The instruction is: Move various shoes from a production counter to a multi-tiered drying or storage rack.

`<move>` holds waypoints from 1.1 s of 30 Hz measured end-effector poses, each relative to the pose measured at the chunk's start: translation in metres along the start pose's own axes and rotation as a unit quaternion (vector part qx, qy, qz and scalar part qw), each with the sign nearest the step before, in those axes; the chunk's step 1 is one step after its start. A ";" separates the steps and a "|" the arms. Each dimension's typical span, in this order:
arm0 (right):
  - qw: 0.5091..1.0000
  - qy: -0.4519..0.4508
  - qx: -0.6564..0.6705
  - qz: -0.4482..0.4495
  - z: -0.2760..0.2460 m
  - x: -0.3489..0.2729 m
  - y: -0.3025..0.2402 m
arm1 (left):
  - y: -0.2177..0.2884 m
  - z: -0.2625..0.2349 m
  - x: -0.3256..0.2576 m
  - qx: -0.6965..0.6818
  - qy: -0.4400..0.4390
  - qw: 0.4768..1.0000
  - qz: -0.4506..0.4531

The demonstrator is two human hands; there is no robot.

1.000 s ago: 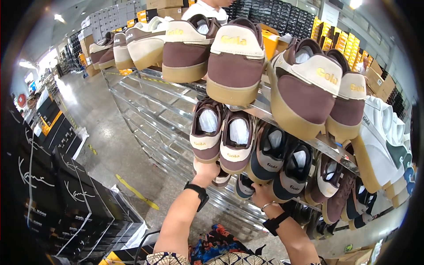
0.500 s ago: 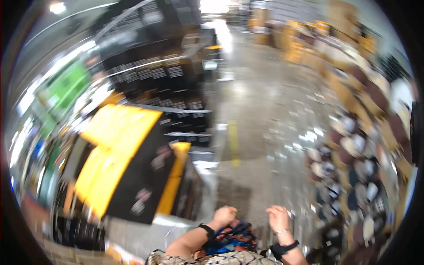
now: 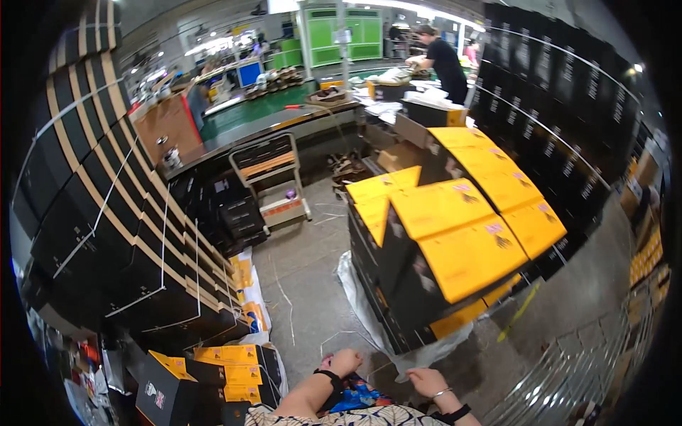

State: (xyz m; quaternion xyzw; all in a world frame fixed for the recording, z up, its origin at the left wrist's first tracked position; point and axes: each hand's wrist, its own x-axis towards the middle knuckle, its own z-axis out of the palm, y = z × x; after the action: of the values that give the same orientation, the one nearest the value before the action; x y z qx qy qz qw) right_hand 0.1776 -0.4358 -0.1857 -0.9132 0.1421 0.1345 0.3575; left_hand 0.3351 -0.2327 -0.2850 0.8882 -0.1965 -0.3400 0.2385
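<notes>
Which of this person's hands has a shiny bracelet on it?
The right hand: a thin, silvery bracelet circles its wrist, along with a dark band. The left hand shows only a dark band at the wrist.

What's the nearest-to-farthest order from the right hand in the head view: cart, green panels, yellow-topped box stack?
1. Yellow-topped box stack: just ahead of the right hand.
2. Cart: farther ahead, to the left, by the dark counter.
3. Green panels: far background, top of the picture.
</notes>
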 end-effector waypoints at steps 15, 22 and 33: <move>0.981 -0.178 -0.054 -0.047 0.064 0.372 -0.221 | -0.192 -0.301 0.098 -0.159 0.122 0.973 -0.117; 0.970 -0.222 -0.082 -0.062 0.064 0.545 -0.272 | -0.234 -0.410 0.206 -0.201 0.151 0.952 -0.174; 0.979 -0.159 -0.077 -0.103 0.021 0.779 -0.377 | -0.241 -0.597 0.337 -0.270 0.389 0.879 -0.055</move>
State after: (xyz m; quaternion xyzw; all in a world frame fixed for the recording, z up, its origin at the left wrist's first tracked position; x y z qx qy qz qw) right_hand 1.0283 -0.2832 -0.2392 -0.9145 -0.0219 0.2513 0.3164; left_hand 1.0294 -0.0366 -0.2006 0.8597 0.0607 -0.0198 0.5068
